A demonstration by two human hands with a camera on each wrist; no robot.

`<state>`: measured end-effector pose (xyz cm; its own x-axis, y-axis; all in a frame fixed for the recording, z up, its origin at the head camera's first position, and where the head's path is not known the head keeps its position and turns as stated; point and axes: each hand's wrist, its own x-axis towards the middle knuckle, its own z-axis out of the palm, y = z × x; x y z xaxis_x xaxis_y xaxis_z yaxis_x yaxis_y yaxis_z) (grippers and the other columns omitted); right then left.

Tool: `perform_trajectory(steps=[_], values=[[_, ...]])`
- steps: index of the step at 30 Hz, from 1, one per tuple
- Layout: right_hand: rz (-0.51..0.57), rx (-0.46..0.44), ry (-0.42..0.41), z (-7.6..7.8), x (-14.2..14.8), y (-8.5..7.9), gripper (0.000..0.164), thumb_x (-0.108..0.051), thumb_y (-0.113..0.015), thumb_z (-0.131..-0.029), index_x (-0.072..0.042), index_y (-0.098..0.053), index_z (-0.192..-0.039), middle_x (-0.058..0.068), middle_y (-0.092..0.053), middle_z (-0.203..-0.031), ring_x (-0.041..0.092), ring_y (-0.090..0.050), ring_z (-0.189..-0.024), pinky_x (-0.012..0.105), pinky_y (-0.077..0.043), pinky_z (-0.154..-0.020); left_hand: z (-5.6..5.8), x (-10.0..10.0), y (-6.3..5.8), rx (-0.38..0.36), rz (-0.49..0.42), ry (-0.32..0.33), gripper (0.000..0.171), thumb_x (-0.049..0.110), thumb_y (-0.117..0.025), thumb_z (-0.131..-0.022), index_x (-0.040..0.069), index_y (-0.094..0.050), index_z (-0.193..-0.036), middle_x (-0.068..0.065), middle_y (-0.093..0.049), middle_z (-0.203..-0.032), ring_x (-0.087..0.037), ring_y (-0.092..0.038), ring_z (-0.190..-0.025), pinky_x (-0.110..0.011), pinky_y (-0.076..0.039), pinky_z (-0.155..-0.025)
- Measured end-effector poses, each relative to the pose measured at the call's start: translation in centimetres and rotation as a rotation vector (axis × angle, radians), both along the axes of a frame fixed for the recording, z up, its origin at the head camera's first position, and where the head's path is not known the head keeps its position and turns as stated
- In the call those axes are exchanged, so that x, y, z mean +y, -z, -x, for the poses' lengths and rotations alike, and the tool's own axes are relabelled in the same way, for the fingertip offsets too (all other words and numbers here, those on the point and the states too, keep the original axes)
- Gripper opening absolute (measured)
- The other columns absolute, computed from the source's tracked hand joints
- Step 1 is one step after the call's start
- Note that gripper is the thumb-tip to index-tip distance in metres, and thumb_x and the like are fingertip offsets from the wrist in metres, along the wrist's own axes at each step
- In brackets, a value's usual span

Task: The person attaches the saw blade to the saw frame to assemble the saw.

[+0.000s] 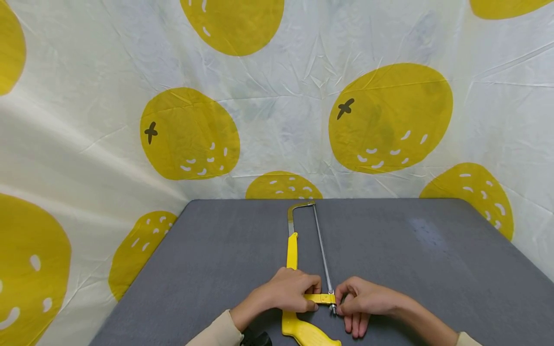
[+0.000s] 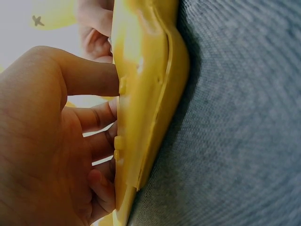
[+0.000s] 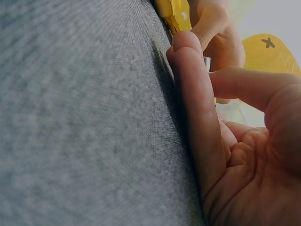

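A hacksaw point(image 1: 292, 252) with a yellow frame lies on the grey table, its thin blade point(image 1: 322, 247) on the right side and its handle point(image 1: 309, 332) toward me. My left hand point(image 1: 287, 290) grips the frame near the handle, thumb and fingers at the short yellow arm point(image 1: 322, 298) that leads to the blade. In the left wrist view that hand's fingers lie along the yellow handle point(image 2: 146, 103). At the near end of the blade sits a small metal wing nut point(image 1: 332, 309). My right hand point(image 1: 368, 298) pinches at this wing nut, its lower fingers extended by the tabletop.
The grey cloth-covered table point(image 1: 233, 230) reaches back to a pale curtain point(image 1: 281, 129) printed with large yellow fruits. A light smudge point(image 1: 426, 233) marks the tabletop at the right. Beside my left wrist is a black object point(image 1: 256, 339), cut off by the frame's lower edge.
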<state>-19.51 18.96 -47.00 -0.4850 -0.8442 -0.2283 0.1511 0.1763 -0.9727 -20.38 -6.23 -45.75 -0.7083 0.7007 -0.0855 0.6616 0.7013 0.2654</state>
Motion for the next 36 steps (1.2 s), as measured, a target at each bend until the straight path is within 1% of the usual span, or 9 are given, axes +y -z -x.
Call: perform_trajectory(steps=[9, 21, 36], values=[[-0.004, 0.021, 0.016, -0.17, -0.13, 0.23, 0.007, -0.004, -0.06, -0.095, 0.001, -0.061, -0.101, 0.001, -0.072, -0.069, 0.005, -0.071, -0.055, 0.023, -0.055, -0.05, -0.23, -0.03, -0.01, -0.003, -0.001, -0.009, 0.016, 0.04, -0.073, -0.089, 0.033, -0.059, -0.088, 0.016, -0.048, -0.066, -0.002, -0.044, -0.055, -0.024, -0.033, -0.054], [-0.006, 0.045, 0.026, -0.19, -0.18, 0.32, 0.008, -0.004, -0.06, -0.095, 0.002, -0.062, -0.101, 0.001, -0.073, -0.069, 0.006, -0.071, -0.055, 0.024, -0.055, -0.05, 0.04, -0.05, 0.16, 0.002, 0.0, 0.0, 0.016, 0.04, -0.073, -0.09, 0.033, -0.058, -0.088, 0.016, -0.048, -0.065, -0.002, -0.044, -0.053, -0.024, -0.033, -0.053], [-0.008, 0.053, 0.034, -0.1, -0.15, 0.55, 0.009, -0.004, -0.06, -0.095, 0.003, -0.063, -0.1, 0.002, -0.073, -0.069, 0.008, -0.071, -0.055, 0.024, -0.055, -0.049, -0.08, -0.04, 0.15, 0.009, -0.004, 0.001, 0.015, 0.039, -0.073, -0.089, 0.033, -0.059, -0.089, 0.016, -0.048, -0.065, -0.002, -0.044, -0.054, -0.024, -0.033, -0.053]])
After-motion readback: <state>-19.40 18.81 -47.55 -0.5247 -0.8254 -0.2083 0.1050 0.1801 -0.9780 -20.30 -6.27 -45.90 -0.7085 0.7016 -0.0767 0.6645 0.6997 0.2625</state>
